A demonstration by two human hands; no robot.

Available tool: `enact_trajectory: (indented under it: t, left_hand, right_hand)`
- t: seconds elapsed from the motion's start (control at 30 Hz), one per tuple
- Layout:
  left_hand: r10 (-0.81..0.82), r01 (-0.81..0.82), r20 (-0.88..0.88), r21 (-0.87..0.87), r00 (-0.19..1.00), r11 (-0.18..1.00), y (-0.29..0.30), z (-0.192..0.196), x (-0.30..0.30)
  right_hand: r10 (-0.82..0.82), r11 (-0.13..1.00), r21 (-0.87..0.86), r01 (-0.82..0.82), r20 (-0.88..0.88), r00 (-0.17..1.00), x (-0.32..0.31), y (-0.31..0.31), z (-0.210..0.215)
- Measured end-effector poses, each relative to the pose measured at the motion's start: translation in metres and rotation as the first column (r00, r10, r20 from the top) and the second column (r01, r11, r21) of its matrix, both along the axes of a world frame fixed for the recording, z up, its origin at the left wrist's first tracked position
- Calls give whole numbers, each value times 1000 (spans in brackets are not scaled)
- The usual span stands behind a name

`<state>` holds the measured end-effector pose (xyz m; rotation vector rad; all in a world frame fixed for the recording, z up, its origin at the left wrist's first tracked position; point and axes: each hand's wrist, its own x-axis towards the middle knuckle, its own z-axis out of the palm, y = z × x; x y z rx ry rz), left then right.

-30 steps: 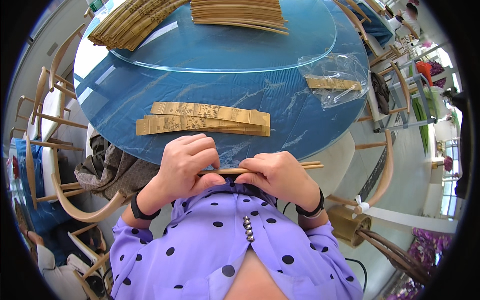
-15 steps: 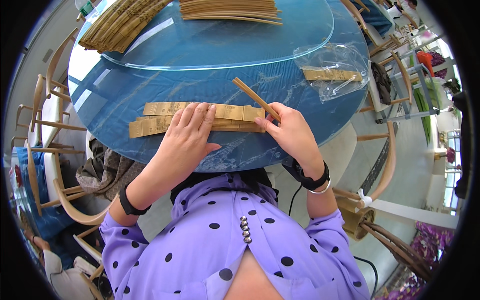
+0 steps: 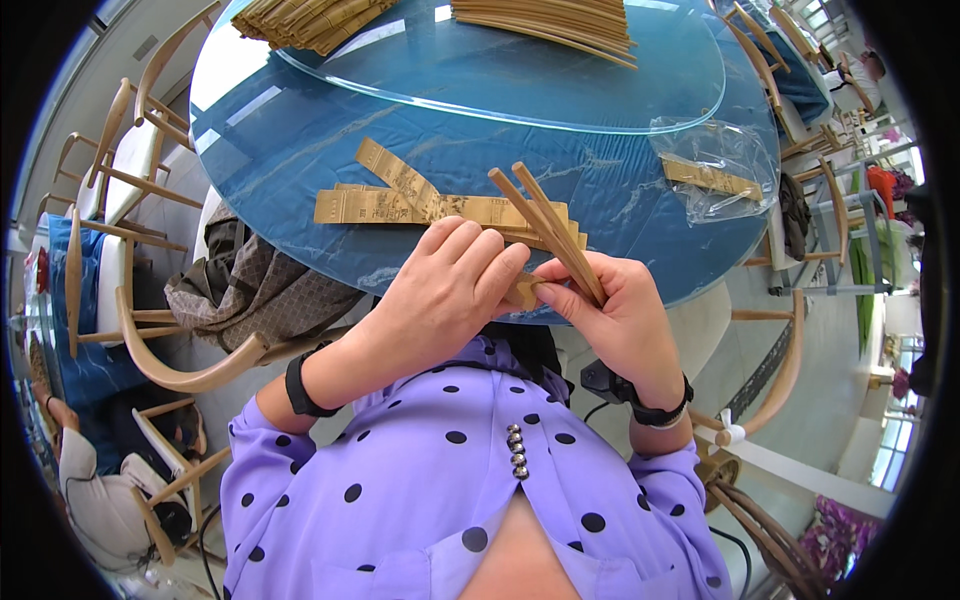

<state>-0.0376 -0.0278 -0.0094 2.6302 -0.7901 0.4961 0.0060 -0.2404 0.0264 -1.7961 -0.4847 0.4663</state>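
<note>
Head view shows our right hand [image 3: 625,310] pinching a pair of wooden chopsticks [image 3: 548,232] near their lower ends, the sticks slanting up and to the left over the near edge of the round blue table [image 3: 300,150]. Our left hand [image 3: 450,290] comes in beside it, its fingers [image 3: 480,262] closed on a tan paper sleeve [image 3: 523,292] at the base of the chopsticks, fingertips touching the right hand's thumb. We see both hands held just above the table edge, close to our chest. On the table beyond the hands lies a loose stack of flat tan sleeves [image 3: 400,200], one of them tilted across the rest. Further right sits a clear plastic bag [image 3: 712,165] with more sleeves in it. A glass turntable [image 3: 500,80] covers the table's middle, bearing two heaps of chopsticks [image 3: 545,20] at its far side. Wooden chairs [image 3: 150,330] ring the table.
</note>
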Motion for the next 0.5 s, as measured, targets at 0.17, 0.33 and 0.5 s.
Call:
enact_trajectory:
  t: [0.17,0.33,0.5]
  left_hand:
    - [-17,17,85,4,996,1000,9,4,3]
    - [-47,34,138,98,989,995,14,9,12]
    - [-134,139,70,-64,988,988,19,12,11]
  right_hand:
    - [66,997,61,-56,-184,981,6,0,2]
    - [59,989,148,-21,-256,965,7,10,-2]
    - [146,975,208,-75,-352,924,12,6,5]
